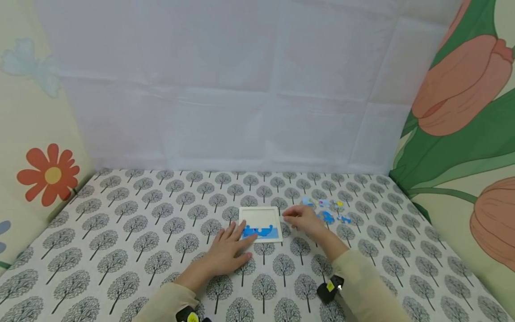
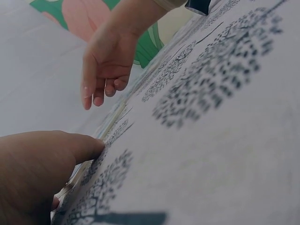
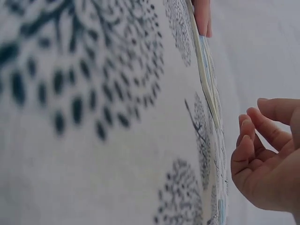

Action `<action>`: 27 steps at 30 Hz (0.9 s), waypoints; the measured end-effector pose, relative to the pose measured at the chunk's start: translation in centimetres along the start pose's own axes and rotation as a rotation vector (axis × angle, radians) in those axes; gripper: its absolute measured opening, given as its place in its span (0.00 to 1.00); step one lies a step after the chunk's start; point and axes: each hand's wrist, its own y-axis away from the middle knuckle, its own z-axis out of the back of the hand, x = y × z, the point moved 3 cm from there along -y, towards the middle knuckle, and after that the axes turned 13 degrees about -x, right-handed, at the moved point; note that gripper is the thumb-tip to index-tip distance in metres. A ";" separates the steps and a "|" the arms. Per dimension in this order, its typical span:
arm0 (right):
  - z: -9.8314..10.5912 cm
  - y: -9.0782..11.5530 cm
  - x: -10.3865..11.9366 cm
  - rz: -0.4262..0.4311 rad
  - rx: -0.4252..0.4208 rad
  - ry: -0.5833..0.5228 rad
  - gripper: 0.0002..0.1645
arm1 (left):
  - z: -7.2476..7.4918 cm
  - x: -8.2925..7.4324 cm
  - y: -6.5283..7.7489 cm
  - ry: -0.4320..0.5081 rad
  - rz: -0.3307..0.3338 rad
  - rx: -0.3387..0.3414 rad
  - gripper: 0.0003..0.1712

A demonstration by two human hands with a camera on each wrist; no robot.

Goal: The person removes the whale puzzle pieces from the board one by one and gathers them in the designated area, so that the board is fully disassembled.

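A small white puzzle tray [image 1: 259, 211] lies on the table, its bottom part filled with joined blue puzzle pieces [image 1: 263, 231]. My left hand [image 1: 229, 250] rests flat at the tray's lower left, fingers straight and spread over that corner. Just right of the tray hovers my right hand [image 1: 303, 219], loosely curled. In the right wrist view, a gap shows between the thumb and fingers [image 3: 269, 129] of this hand, with nothing in it. The left wrist view shows the right hand [image 2: 110, 70] hanging above the cloth and the left thumb [image 2: 89, 147] near it.
Loose puzzle pieces [image 1: 327, 218], blue with some yellow and pink, are spread to the right, beyond the right hand. A tree-print cloth [image 1: 161, 241] covers the table. White fabric [image 1: 225, 89] hangs at the back, with flower-patterned walls [image 1: 454, 147] at both sides.
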 end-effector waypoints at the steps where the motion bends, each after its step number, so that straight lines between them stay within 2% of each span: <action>1: -0.1 0.0 0.0 -0.005 -0.010 -0.002 0.10 | 0.0 0.0 0.0 -0.002 0.000 0.002 0.27; 5: -0.7 0.0 -0.3 -0.028 -0.030 -0.009 0.08 | 0.0 0.0 0.0 -0.001 -0.001 0.001 0.27; 9: -1.2 0.2 -0.9 -0.048 0.003 0.001 0.09 | 0.0 0.0 0.1 0.008 0.004 -0.003 0.27; 13: -1.5 0.5 -1.2 -0.015 0.030 0.021 0.11 | 0.0 -0.1 0.0 0.006 -0.004 -0.007 0.27; 20: -1.9 1.0 -1.1 0.099 0.049 0.041 0.11 | 0.1 -0.1 -0.1 0.007 -0.008 -0.010 0.27; 27: -2.2 1.6 -1.1 0.117 0.039 0.073 0.13 | 0.0 0.1 0.0 0.011 0.002 -0.004 0.28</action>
